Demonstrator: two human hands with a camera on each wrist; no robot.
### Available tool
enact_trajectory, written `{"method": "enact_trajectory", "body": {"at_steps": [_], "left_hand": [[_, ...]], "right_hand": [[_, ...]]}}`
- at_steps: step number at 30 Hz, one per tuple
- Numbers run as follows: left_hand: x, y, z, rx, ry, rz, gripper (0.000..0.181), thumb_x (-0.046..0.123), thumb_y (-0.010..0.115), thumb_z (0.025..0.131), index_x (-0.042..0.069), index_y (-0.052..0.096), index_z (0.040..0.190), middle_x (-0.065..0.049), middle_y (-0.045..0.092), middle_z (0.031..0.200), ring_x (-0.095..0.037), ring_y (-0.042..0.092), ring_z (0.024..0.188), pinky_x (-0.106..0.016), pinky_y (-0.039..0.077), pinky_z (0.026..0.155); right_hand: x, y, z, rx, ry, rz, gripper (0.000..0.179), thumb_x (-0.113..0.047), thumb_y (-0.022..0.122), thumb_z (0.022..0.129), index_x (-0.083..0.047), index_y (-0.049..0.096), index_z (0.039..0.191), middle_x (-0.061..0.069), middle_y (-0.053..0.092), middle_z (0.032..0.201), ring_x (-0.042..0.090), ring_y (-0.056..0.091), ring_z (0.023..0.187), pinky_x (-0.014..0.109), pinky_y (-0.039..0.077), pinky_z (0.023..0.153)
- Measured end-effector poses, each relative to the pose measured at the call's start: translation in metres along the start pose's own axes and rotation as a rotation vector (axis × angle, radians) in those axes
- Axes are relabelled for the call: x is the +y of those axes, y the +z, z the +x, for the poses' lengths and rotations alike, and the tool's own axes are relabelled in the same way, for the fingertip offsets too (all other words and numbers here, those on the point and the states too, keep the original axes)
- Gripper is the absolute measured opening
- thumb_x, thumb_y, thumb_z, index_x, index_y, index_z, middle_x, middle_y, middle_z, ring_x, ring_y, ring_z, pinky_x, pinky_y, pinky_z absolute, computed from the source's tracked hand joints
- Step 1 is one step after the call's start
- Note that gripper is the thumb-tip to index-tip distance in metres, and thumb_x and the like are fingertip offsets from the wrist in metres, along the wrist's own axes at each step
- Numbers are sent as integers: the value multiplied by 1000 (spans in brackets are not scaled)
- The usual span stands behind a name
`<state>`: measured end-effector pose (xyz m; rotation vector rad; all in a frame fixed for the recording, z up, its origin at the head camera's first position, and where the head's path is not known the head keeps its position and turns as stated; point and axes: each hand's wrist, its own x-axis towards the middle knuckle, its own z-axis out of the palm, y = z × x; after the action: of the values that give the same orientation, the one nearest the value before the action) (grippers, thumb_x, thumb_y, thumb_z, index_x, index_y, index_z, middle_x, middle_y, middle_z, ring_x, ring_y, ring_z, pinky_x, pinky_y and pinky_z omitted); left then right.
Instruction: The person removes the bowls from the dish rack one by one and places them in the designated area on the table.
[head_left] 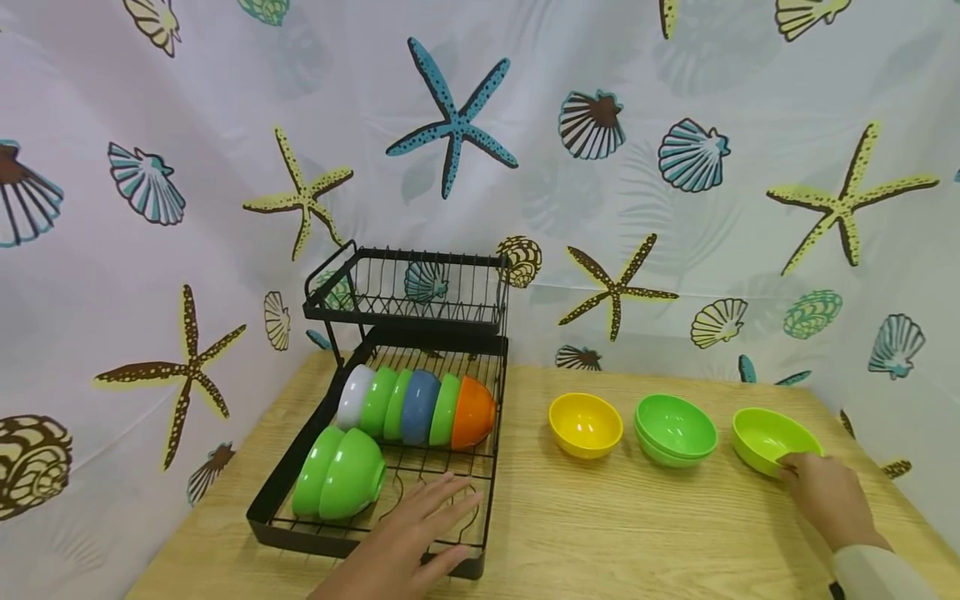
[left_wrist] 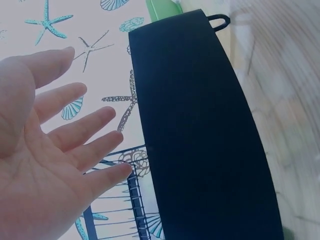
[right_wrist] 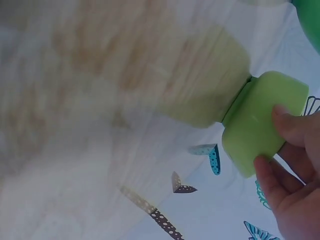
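Note:
At the right of the table, my right hand (head_left: 828, 498) pinches the near right rim of a lime-green bowl (head_left: 767, 429). The right wrist view has this bowl (right_wrist: 265, 120) low over the tabletop, thumb on its outer wall. My left hand (head_left: 408, 533) is spread with straight fingers over the front of a black two-tier dish rack (head_left: 487, 492); in the left wrist view the palm and fingers hold nothing. Two green bowls (head_left: 351, 475) stand on edge in the rack's front left. Behind them is a row of white, green, blue and orange bowls (head_left: 474, 414).
Left of the held bowl, two nested green bowls (head_left: 675, 429) and a yellow bowl (head_left: 585, 425) sit upright on the wooden table (head_left: 600, 533). The rack's upper tier (head_left: 420, 321) rises at the back. A patterned curtain (head_left: 645, 200) encloses the table's back and sides.

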<state>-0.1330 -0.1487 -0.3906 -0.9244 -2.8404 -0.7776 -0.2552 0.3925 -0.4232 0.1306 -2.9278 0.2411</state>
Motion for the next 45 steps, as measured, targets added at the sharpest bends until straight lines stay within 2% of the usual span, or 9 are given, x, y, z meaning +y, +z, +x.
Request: {"method": "enact_trajectory", "body": {"at_steps": [5, 9, 13, 17, 21, 26, 31, 36, 45], "left_hand": [[0, 5, 6, -8, 28, 1, 55, 43, 52, 97, 32, 35, 149, 1, 31, 155, -30, 33, 140, -59, 29, 110], [0, 4, 6, -12, 1, -2, 57, 49, 47, 98, 31, 32, 149, 3, 26, 157, -28, 28, 142, -59, 30, 109], [1, 0, 5, 34, -16, 2, 58, 52, 45, 97, 29, 34, 149, 3, 27, 156, -27, 29, 142, -54, 36, 107], [1, -4, 6, 126, -20, 32, 56, 42, 54, 97, 22, 40, 147, 2, 34, 153, -25, 37, 138, -48, 42, 104], [0, -11, 8, 209, -42, 48, 52, 31, 61, 95, 15, 48, 143, 2, 38, 150, -23, 46, 131, -42, 48, 98], [-6, -21, 7, 236, -77, 38, 52, 23, 66, 92, 10, 51, 140, -4, 41, 148, -27, 48, 128, -42, 49, 97], [-17, -31, 4, 321, -152, 69, 54, 17, 72, 87, 8, 54, 137, -8, 49, 140, -29, 52, 123, -42, 51, 93], [-27, -42, 0, 429, -227, 84, 50, 13, 74, 84, 5, 58, 131, -14, 57, 128, -35, 57, 114, -49, 53, 88], [-36, -49, -4, 457, -357, 138, 52, 11, 74, 84, -2, 56, 130, -24, 56, 127, -44, 54, 115, -60, 49, 87]], "right_hand": [[1, 2, -1, -70, 36, 12, 25, -8, 66, 86, 11, 67, 103, 33, 65, 95, 50, 61, 77, 59, 49, 64], [-1, 3, -3, -87, 25, 1, 32, -9, 68, 85, 12, 64, 108, 34, 63, 101, 51, 59, 86, 62, 48, 72], [-7, 3, -12, -18, -30, -6, 38, -8, 70, 83, 15, 60, 112, 40, 56, 111, 57, 52, 98, 67, 43, 83], [-19, -1, -20, 1, -46, 13, 48, -13, 69, 86, 17, 54, 119, 45, 46, 121, 61, 43, 106, 71, 37, 88], [-37, -4, -28, 64, -85, -1, 49, -16, 70, 86, 16, 54, 120, 43, 48, 121, 59, 45, 107, 69, 40, 87], [-65, -7, -42, 149, -164, -46, 47, -17, 74, 82, 12, 59, 117, 36, 56, 117, 54, 51, 105, 64, 45, 84], [-93, -10, -54, 207, -234, -10, 51, -17, 77, 79, 8, 59, 120, 29, 59, 117, 47, 54, 106, 61, 47, 83], [-118, -14, -60, 255, -378, 28, 56, -16, 81, 75, 2, 59, 124, 22, 60, 121, 42, 54, 111, 58, 48, 86], [-140, -16, -84, 184, -413, 130, 54, -22, 77, 82, -12, 57, 131, 5, 59, 125, 26, 57, 111, 49, 52, 86]]}}
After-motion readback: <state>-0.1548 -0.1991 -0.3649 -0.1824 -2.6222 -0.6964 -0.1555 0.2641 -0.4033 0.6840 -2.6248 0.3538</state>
